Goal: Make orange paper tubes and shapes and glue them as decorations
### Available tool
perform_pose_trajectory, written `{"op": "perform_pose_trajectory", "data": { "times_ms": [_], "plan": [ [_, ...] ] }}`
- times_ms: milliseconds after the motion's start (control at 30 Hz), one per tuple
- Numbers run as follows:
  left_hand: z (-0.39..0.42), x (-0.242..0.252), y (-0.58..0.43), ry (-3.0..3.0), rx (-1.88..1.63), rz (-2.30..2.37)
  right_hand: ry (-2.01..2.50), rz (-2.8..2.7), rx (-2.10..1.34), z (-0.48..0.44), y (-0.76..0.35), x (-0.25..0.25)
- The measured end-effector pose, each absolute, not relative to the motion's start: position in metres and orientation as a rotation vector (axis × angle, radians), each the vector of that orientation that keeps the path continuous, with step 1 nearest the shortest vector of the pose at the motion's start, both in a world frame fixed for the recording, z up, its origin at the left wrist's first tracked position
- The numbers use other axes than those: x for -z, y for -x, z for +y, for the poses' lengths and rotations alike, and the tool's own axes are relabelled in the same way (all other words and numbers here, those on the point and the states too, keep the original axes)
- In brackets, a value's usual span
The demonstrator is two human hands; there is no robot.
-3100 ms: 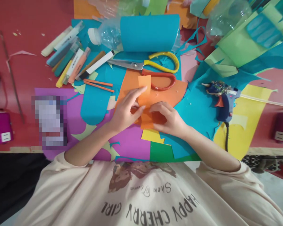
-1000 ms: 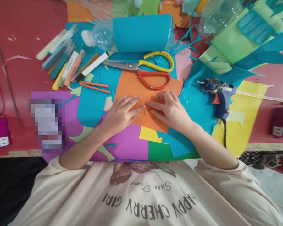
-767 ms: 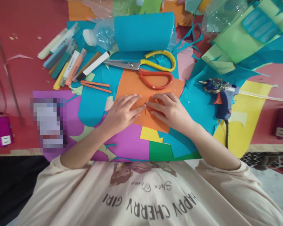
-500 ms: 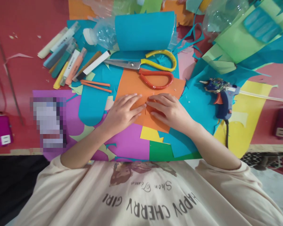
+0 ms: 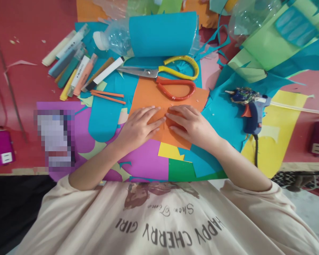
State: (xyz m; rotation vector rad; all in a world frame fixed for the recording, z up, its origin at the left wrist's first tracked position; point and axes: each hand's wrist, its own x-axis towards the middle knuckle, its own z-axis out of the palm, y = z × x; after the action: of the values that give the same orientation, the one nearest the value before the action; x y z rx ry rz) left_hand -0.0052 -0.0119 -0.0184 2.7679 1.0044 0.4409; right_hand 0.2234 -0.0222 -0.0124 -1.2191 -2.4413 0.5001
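Observation:
Both palms face down on a sheet of orange paper (image 5: 145, 94) in front of me. My left hand (image 5: 142, 124) lies on its left part with fingers stretched out and slightly apart. My right hand (image 5: 188, 122) rests on the right part, fingers extended, its tips close to those of the left. A short dark line shows on the paper between them. Just beyond my fingers lie scissors (image 5: 150, 72) with one yellow and one red handle, the red loop over the orange sheet. A plastic bottle (image 5: 117, 37) wrapped in blue paper lies on its side behind the scissors.
Several markers (image 5: 74, 71) and two thin orange strips (image 5: 108, 94) lie at the left, above a blurred-out phone-like object (image 5: 55, 138). To the right rests a blue glue gun (image 5: 253, 109) with its cord. Coloured paper scraps cover the red table (image 5: 21, 85). Another clear bottle (image 5: 244, 21) stands behind.
Almost nothing differs. Both hands stay flat on the orange paper in nearly the same place, and the things around them have not moved.

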Motion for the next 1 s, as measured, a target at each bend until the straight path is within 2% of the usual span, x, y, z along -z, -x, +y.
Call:
{"op": "perform_pose_trajectory", "data": {
  "times_ms": [1000],
  "plan": [
    [-0.0113, 0.0150, 0.0036, -2.787, -0.363, 1.004, 1.283, -2.388, -0.346, -0.0253, -0.2193, 0.0158]
  ]
}}
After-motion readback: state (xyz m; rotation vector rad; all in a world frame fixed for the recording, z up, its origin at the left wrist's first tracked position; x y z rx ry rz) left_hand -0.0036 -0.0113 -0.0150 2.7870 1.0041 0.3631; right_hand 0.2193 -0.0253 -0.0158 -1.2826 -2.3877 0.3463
